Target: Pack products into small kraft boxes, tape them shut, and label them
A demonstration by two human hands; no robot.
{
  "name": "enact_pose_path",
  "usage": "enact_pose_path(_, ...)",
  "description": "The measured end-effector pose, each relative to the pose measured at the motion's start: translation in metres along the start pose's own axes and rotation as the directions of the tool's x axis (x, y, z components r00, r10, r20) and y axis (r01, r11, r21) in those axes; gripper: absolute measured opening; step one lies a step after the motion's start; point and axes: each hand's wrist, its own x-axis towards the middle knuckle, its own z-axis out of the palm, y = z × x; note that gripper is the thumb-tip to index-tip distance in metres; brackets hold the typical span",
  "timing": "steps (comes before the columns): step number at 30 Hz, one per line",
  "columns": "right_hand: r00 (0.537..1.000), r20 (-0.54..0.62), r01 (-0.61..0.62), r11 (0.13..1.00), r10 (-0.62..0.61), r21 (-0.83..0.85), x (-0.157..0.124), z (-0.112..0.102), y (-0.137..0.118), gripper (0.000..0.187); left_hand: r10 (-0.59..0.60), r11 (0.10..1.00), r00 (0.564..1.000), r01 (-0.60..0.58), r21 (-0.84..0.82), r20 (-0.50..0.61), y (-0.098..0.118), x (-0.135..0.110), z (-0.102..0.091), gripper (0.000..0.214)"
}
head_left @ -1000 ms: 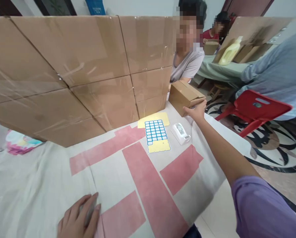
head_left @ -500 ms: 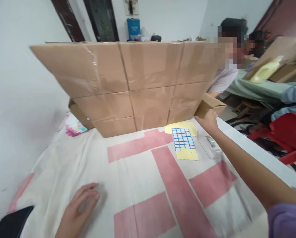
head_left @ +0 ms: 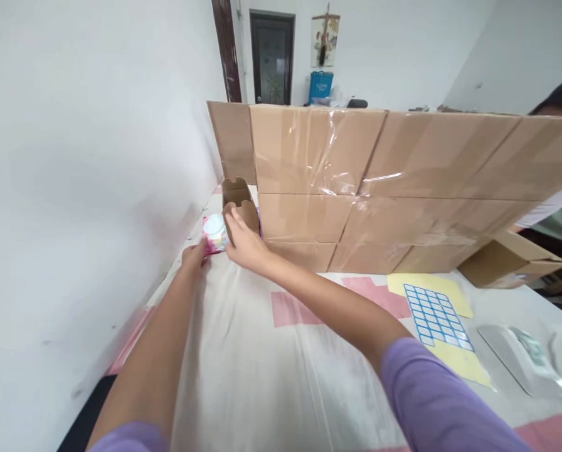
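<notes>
Both my arms reach to the far left corner of the cloth-covered table (head_left: pixel 243 351). My right hand (head_left: pixel 246 243) is closed on the flap of a small open cardboard box (head_left: pixel 236 196) that stands against the end of a wall of taped cartons (head_left: pixel 356 182). My left hand (head_left: pixel 194 254) lies just left of it, fingers curled at the near edge of a pink and white packet (head_left: pixel 214 233) that sits beside the small box. Both sleeves are purple.
A sheet of blue-edged labels (head_left: pixel 434 307) on yellow backing lies at the right, with a white device in clear wrap (head_left: pixel 516 358) beyond it. A closed small carton (head_left: pixel 511 263) sits at the wall's right end. A person's hair (head_left: pixel 561 100) shows behind. The white room wall (head_left: pixel 74 188) borders the left.
My head turned left. My right hand left the small carton at the right and crossed to the open box at the far left. My left hand moved forward to the pink packet.
</notes>
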Motion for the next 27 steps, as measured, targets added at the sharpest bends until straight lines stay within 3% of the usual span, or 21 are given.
enact_pose_path(4,0.947,-0.014,-0.322,0.94,0.322,-0.11,0.088,0.011,-0.001,0.085,-0.054,0.982,0.994,0.036,0.183,0.095,0.009,0.018,0.003,0.041)
enact_pose_path(7,0.933,-0.061,-0.359,0.928,0.354,-0.101,0.107,0.017,0.007,0.067,0.013,0.964,0.994,-0.041,0.263,0.105,0.005,0.007,0.004,0.054)
enact_pose_path(10,0.952,-0.11,-0.295,0.951,0.284,-0.092,0.099,0.02,0.014,0.043,0.083,0.951,0.995,-0.098,0.293,0.064,-0.005,-0.014,0.005,0.064)
enact_pose_path(14,0.97,-0.155,-0.202,0.976,0.189,-0.076,0.083,0.022,0.02,0.035,0.135,0.953,0.991,-0.129,0.275,-0.005,-0.013,-0.034,0.006,0.045)
enact_pose_path(20,0.97,-0.216,-0.133,0.987,0.11,-0.092,0.07,0.023,0.021,0.027,0.279,0.956,0.958,-0.272,0.108,-0.061,0.007,-0.053,-0.004,0.038)
enact_pose_path(23,0.977,-0.212,-0.017,0.992,-0.01,-0.125,0.055,0.015,0.015,0.025,0.336,0.941,0.939,-0.338,-0.026,-0.067,0.022,-0.077,-0.031,0.035)
enact_pose_path(27,0.978,-0.064,0.189,0.973,-0.199,-0.136,0.01,-0.002,0.0,0.024,0.359,0.921,0.933,-0.358,-0.156,-0.023,0.044,-0.142,-0.099,0.031)
